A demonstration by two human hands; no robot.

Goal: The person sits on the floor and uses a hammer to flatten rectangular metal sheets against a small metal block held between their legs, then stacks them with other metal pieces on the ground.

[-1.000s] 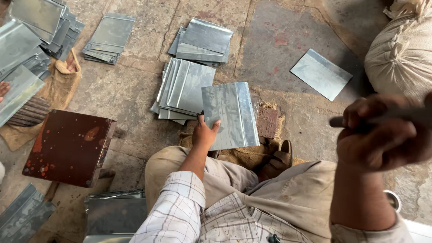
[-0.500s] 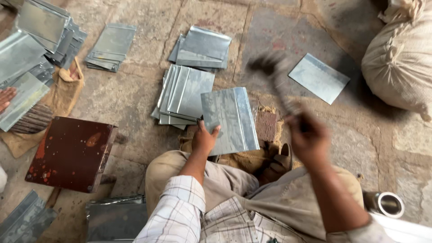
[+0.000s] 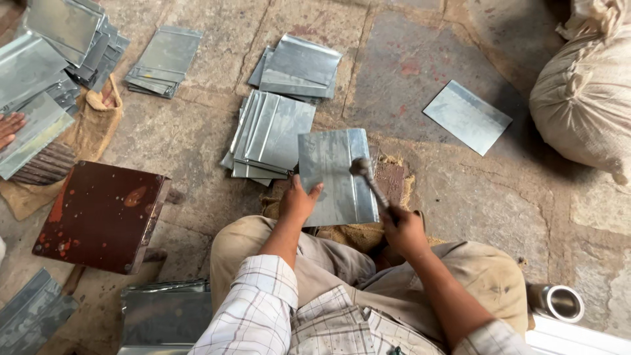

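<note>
**Hammer meets sheet metal on a stone floor**

A seated person in a checked shirt and tan trousers works a ribbed metal sheet [image 3: 336, 176] on a stone floor [image 3: 407, 72], seen from a head-worn camera looking down. The left hand [image 3: 299, 200] lies flat on the sheet's near-left edge, fingers spread and pressed against the metal, pinning it in place. The right hand [image 3: 404, 230] is clenched around the handle of a hammer [image 3: 368, 179], whose head sits against the upper right part of the sheet. The sheet rests over a patch of burlap [image 3: 394, 190] just in front of the person's knees.

Touching the sheet's left edge is a fanned stack of similar sheets [image 3: 269, 135], with a second stack [image 3: 299, 66] just beyond it toward the floor's far edge. A smaller pile [image 3: 161, 62] lies farther left, and a single flat sheet [image 3: 467, 117] sits alone, well apart to the right. A stuffed sack [image 3: 582, 105] fills the right edge of the view. A rust-red metal block [image 3: 98, 217] stands to the person's left. In the far-left corner, another person's hand [image 3: 10, 128] rests on more sheets [image 3: 39, 79]. A shiny metal cylinder [image 3: 555, 302] lies near the person's right knee.
</note>
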